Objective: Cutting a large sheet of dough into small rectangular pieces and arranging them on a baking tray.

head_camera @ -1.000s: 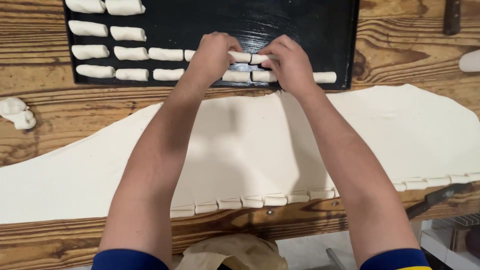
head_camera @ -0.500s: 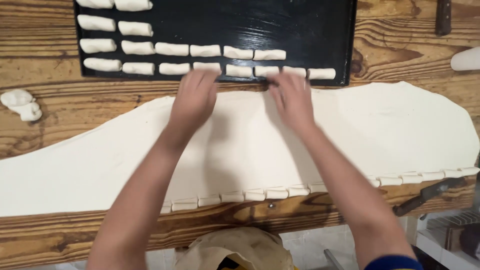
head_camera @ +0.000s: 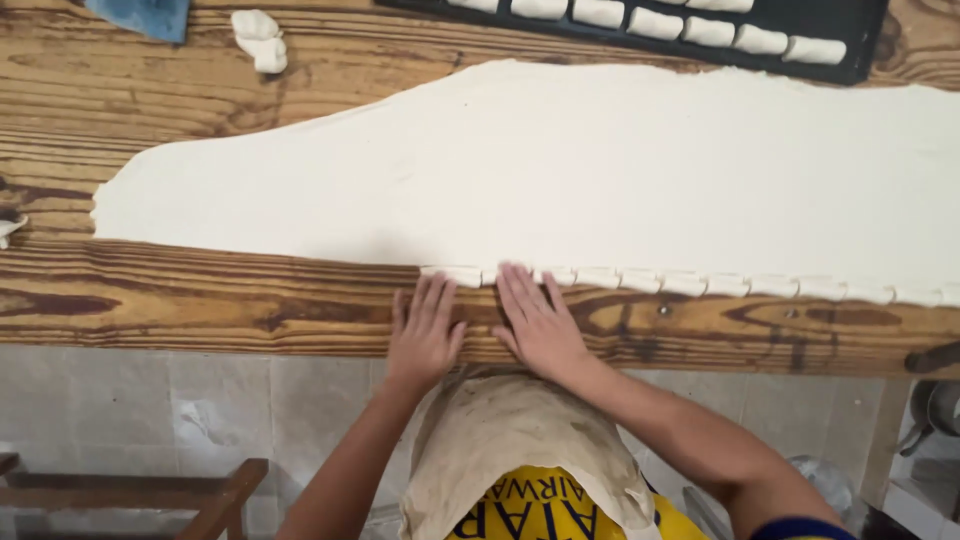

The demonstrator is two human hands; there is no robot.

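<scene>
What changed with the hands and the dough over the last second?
Both hands pulled back from the black tray, where they were setting a dough piece, to the near table edge. The left hand and right hand now lie flat, fingertips at the cut roll along the dough sheet. They hold nothing. Sheet, tray rows and the dough scrap stayed put.

I count one rolled-out dough sheet with eleven cut pieces along its near edge. At one o'clock, one black baking tray shows seven rolls; at eleven, one dough scrap and one blue cloth.
</scene>
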